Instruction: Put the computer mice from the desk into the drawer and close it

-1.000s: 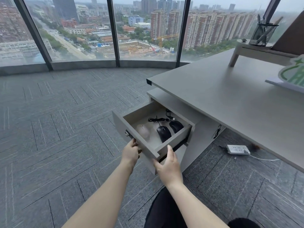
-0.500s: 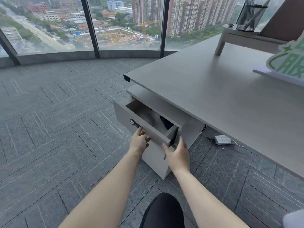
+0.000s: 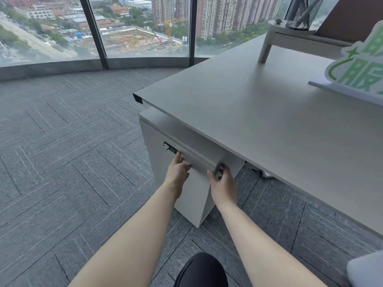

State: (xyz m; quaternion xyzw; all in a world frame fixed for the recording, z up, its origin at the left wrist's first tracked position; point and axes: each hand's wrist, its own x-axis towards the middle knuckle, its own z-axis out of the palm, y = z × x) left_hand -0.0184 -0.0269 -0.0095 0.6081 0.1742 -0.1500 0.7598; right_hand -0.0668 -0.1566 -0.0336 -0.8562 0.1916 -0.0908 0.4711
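The top drawer (image 3: 200, 161) of the pale grey cabinet (image 3: 192, 201) under the desk (image 3: 259, 121) sits pushed in, its front nearly flush with the cabinet. No computer mice are in view; the drawer's inside is hidden. My left hand (image 3: 178, 171) holds the drawer front just right of a small black lock (image 3: 170, 149). At the front's right corner my right hand (image 3: 223, 183) has its thumb on the face and its fingers around the side.
A white and green sign (image 3: 360, 73) and a low white stand (image 3: 294, 38) with a mesh pen holder (image 3: 301, 13) stand on the desk. Grey carpet (image 3: 72, 162) runs left to tall windows. A white power strip (image 3: 267, 174) lies under the desk.
The drawer went from wide open with the mice showing, to half open, to pushed in. Both hands moved forward with its front, and my view came closer.
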